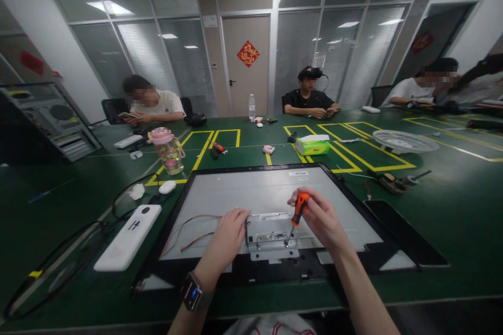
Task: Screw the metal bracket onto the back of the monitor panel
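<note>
Orange-and-black screwdriver (301, 209): you hold it over the right end of the metal housing (269, 224), its shaft slanting down and left from the handle to the port side, where the tip meets the spot just right of the blue connector (280, 236); whether it sits in a screw is too small to tell.
Right hand (324, 220): your fingers and thumb wrap the handle, and this hand is the nearer one to the tip.
Left hand (231, 227): your fingers lie together, slightly bent, tips at the housing's left end; the thumb is hidden, so I cannot tell whether they pinch it.
Metal housing: it lies between your hands by the middle of the display panel's near edge, long axis running left to right along that edge, ports facing you.
Display panel (236, 188): it lies flat by the near edge of the green table surface (463, 267).
Thin cables (184, 222): they trail over the panel's left part, left of the housing.
Panel's sides: a white oblong device (128, 238) lies beyond the left edge, a black slab (404, 233) just beside the right.
</note>
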The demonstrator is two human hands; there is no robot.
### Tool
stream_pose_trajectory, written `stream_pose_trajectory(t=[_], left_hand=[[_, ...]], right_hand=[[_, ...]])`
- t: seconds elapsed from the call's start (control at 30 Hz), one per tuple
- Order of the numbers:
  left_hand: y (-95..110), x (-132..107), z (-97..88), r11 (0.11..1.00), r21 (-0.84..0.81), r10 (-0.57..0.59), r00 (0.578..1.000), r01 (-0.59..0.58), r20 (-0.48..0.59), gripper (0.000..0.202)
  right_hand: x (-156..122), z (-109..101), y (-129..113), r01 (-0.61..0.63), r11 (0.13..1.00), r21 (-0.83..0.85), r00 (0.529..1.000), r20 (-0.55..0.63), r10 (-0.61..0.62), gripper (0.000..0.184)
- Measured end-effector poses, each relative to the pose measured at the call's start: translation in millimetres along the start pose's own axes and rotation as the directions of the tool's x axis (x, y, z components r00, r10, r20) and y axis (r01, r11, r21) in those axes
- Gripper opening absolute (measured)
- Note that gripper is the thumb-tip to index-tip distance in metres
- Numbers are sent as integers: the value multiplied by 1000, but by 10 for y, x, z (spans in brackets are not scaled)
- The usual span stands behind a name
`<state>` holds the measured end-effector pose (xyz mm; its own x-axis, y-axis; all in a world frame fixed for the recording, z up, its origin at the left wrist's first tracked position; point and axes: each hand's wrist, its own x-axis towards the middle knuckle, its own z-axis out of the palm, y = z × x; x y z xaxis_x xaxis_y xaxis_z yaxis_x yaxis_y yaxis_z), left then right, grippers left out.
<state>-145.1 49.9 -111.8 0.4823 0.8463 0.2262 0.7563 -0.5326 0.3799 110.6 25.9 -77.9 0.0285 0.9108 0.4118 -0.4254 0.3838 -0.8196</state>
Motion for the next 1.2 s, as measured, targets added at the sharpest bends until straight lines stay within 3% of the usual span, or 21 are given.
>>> stream_pose_trajectory(t=[0.23,0.57,0.77,0.97,1.2], left_hand=[[16,-4,-5,999,42,1,1000,-1,2,41],[-19,-14,40,999,34,22,1000,-21,-23,40],[31,-14,40,994,112,12,1000,-12,4,42],[104,11,-9,985,173,5,1000,-10,29,41],[79,31,-57,989,148,22,999,-27,37,39]], right_hand=[[-44,8,-50,12,1000,-18,1000,14,-12,27],[-41,28,-68,212,973,-94,977,20,-211,15],[-78,89,-48,168,976,-138,985,-27,-173,16],[-84,101,-7,235,950,-206,966,-62,-253,15],[-103,122,-58,145,978,-151,988,-26,-151,25]])
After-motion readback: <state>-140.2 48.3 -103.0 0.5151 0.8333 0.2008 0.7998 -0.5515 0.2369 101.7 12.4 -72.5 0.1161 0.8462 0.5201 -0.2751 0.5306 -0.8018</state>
